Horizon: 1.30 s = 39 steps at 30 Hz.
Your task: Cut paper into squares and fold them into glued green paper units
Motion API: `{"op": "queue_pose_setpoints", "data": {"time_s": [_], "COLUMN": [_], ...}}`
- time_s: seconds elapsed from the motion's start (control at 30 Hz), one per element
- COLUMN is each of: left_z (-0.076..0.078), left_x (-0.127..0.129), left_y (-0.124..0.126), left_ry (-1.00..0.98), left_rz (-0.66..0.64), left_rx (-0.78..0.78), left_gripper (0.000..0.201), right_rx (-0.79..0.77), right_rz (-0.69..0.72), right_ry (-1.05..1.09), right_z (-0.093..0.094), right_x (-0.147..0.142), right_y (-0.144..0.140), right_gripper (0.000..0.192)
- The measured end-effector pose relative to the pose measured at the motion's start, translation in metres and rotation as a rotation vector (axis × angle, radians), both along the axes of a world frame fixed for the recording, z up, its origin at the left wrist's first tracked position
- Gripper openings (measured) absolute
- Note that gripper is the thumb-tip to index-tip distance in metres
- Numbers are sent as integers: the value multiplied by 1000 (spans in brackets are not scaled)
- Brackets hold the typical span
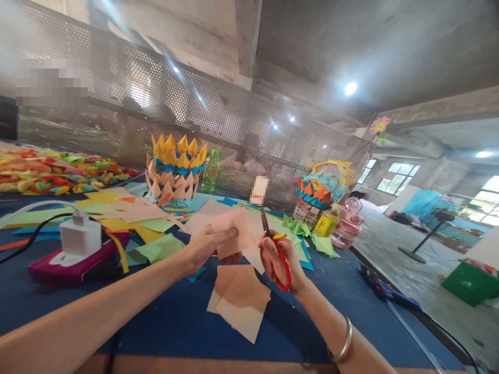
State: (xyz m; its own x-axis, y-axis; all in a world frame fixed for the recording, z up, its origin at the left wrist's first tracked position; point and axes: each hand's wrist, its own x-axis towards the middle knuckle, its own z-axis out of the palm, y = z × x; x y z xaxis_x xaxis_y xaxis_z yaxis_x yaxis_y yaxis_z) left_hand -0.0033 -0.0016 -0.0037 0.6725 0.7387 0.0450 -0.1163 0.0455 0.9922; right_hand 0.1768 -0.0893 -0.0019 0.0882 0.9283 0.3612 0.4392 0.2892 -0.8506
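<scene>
My left hand (pixel 205 244) pinches a peach sheet of paper (pixel 234 232) and holds it up above the blue table (pixel 163 311). My right hand (pixel 283 257) grips red-handled scissors (pixel 275 244), blades pointing up beside the sheet's right edge. Below the hands lies a small pile of cut peach paper squares (pixel 239 298).
A pink power strip with a white charger (pixel 80 244) sits at left. Loose coloured sheets (pixel 128 213), folded paper baskets (pixel 175 169) (pixel 314 200), a green bottle (pixel 211 171) and a yellow jar (pixel 326 222) stand behind. A perforated metal screen (pixel 234 119) backs the table. The table's right edge drops to a concrete floor.
</scene>
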Motion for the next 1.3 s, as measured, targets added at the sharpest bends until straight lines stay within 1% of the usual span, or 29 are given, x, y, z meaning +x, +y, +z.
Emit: {"op": "queue_pose_setpoints", "data": {"time_s": [0.07,0.1,0.13,0.2,0.23,0.27,0.33,0.4,0.43,0.47,0.53,0.57,0.63,0.7,0.77,0.87,0.93,1.0,1.07,1.2,1.23,1.3], "left_z": [1,1,2,3,3,4,5,5,5,5,5,5,4,5,7,12,16,19,21,16,13,6], "left_x": [-1,-2,-2,-2,-2,-2,-2,-2,-2,-2,-2,-1,-1,-1,-2,-5,-8,-10,-11,-10,-9,-6], "left_y": [1,1,2,2,2,2,2,3,4,4,6,6,7,8,8,10,13,14,14,6,4,0], "left_ry": [18,25,31,37,39,39,38,41,42,44,47,50,53,50,46,15,-31,-75,-91,-51,-30,14], "left_rz": [20,25,31,43,49,54,59,62,63,64,75,80,93,105,118,160,189,214,232,228,210,173], "left_rx": [2,9,15,21,23,26,39,55,61,65,72,74,84,95,99,98,102,101,90,67,60,41], "left_gripper": [42,42,42,40,39,39,38,38,38,38,37,37,37,36,35,36,35,34,35,37,35,30], "right_rx": [-25,-65,-128,-250,-323,-381,-480,-530,-523,-487,-360,-292,-248,-258,-278,-311,-305,-255,-171,-13,10,50], "right_rz": [-115,-181,-246,-340,-362,-351,-287,-224,-222,-235,-261,-249,-181,-186,-214,-195,-171,-166,-191,-235,-228,-219], "right_ry": [-66,-146,-282,-661,-835,-929,-999,-996,-1000,-1005,-998,-986,-951,-941,-908,-825,-782,-732,-675,-550,-498,-271], "right_z": [10,15,20,26,28,29,29,28,27,26,23,20,13,5,-3,-10,-11,-8,-1,21,29,44], "right_x": [9,16,24,42,52,61,75,82,81,78,63,53,34,21,17,23,29,34,37,39,38,29], "right_y": [1,1,0,-3,-5,-8,-15,-19,-20,-20,-17,-14,-8,-2,3,10,15,17,16,13,16,27], "right_gripper": [61,57,52,35,26,19,14,20,24,26,24,23,23,19,18,17,20,26,29,32,34,33]}}
